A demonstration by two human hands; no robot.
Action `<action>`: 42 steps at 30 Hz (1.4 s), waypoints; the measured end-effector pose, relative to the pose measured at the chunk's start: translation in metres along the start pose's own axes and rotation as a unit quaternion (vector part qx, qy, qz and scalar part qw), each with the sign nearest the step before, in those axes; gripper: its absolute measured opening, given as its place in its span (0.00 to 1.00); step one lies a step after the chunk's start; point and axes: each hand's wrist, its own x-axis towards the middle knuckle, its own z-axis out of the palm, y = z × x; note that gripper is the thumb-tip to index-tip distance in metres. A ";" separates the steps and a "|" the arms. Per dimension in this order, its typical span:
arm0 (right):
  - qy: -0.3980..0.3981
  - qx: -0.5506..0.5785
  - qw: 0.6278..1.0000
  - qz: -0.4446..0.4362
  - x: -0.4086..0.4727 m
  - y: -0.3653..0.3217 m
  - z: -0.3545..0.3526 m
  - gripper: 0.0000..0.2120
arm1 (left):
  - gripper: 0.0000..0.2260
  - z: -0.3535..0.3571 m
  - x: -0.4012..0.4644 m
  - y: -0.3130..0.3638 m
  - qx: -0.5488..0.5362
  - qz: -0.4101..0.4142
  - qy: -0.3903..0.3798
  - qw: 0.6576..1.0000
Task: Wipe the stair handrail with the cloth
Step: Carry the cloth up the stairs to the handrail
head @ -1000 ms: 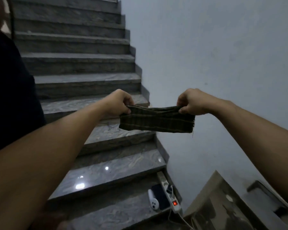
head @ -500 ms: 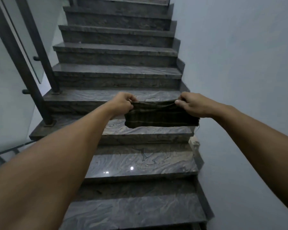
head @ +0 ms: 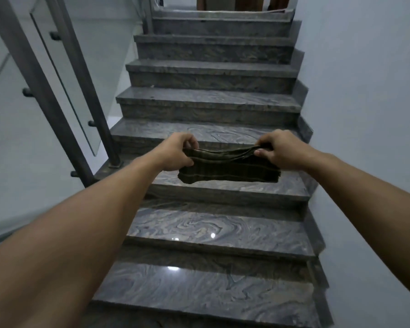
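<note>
Railing posts (head: 45,86) now at left — both hands pinch cloth (head: 230,168); handrail top cut off.

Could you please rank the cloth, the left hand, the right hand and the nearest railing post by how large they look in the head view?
1. railing post
2. cloth
3. left hand and right hand look alike, so unranked.
</note>
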 end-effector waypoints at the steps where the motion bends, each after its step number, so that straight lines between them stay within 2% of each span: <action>1: 0.010 0.004 1.000 -0.006 0.017 -0.002 -0.007 0.07 | 0.14 -0.012 0.012 -0.001 -0.006 0.003 0.010 1.000; 7: 0.010 -0.029 0.999 -0.034 0.128 -0.010 -0.051 0.07 | 0.05 -0.085 0.089 -0.005 0.015 0.000 0.064 0.998; 12: -0.001 -0.035 0.998 -0.046 0.216 -0.028 -0.092 0.06 | 0.06 -0.148 0.159 -0.004 0.081 -0.001 0.083 0.993; 15: 0.023 -0.030 0.998 -0.042 0.264 -0.034 -0.121 0.05 | 0.07 -0.187 0.197 0.006 0.118 0.000 0.083 0.989; 28: 0.017 -0.045 0.995 -0.083 0.488 -0.048 -0.248 0.08 | 0.06 -0.350 0.362 0.049 0.142 -0.071 0.127 0.979; 33: 0.021 -0.055 0.992 -0.111 0.570 -0.080 -0.301 0.11 | 0.07 -0.426 0.406 0.067 0.145 -0.078 0.166 0.972; 36: 0.020 -0.061 0.990 -0.122 0.622 -0.100 -0.324 0.09 | 0.07 -0.476 0.432 0.068 0.155 -0.078 0.173 0.969; 40: 0.072 -0.073 0.985 -0.136 0.696 -0.133 -0.346 0.08 | 0.06 -0.547 0.472 0.066 0.175 -0.059 0.198 0.963; 42: 0.115 -0.103 0.981 -0.116 0.732 -0.155 -0.360 0.08 | 0.06 -0.586 0.494 0.070 0.183 -0.043 0.209 0.960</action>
